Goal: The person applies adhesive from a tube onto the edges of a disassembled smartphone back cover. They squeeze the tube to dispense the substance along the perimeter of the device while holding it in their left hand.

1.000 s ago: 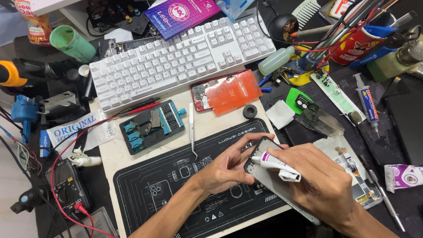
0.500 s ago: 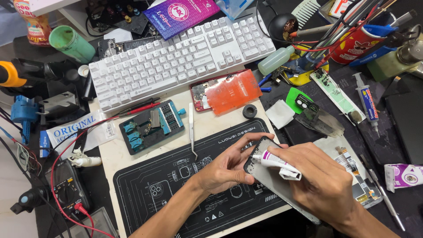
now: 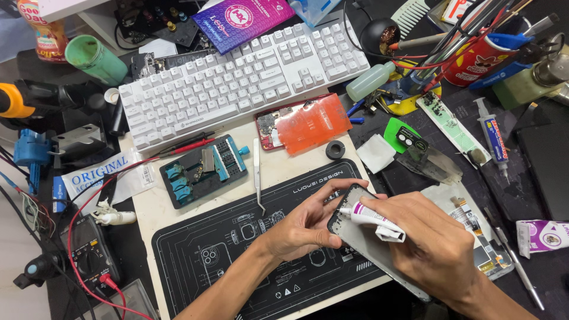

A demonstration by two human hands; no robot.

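White-and-purple glue tube (image 3: 372, 218), pinched in the right hand (image 3: 435, 252), nozzle laid against the near left edge of a dark phone frame (image 3: 361, 234). Frame gripped at that end by the left hand (image 3: 303, 228), fingers curled over its rim, thumb beneath. Both low on the black repair mat (image 3: 237, 261), toward five o'clock of the bench.

At twelve o'clock of the hands: metal tweezers (image 3: 257, 175) lying loose, then a red-orange phone back (image 3: 302, 125), then a white keyboard (image 3: 243, 83). At ten o'clock: a blue-clamped board holder (image 3: 203, 172). At three o'clock: a second purple tube (image 3: 542, 235).

Likely risks: too hard a squeeze, adhesive flooding past the rim onto fingers or mat; a slipping left grip, bead smeared off line; a stray elbow nudging the tweezers or the crowded parts to the right.
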